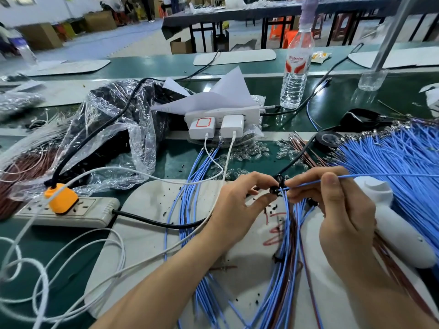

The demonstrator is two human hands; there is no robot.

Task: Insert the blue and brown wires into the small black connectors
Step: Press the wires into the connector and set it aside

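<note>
Mid-batch — left hand [240,207] pinches a small black connector [275,189], right hand [342,210] pinches one blue wire [380,175] at it; wired bundle [286,248] lies near, big blue pile [403,160] right — plenty left.

A small black plastic connector [275,189] is held up, pinched in the fingertips of the left hand [237,210]. A single thin blue insulated wire [380,176] meets it from the right, lying almost level and pinched by the right hand [339,210]. Below the connector, a hanging bundle of blue wires [286,233] (thin brown wires [299,245] run among them) trails down toward the near edge. A broad fan of loose blue wires [403,157] lies spread out at the right.
</note>
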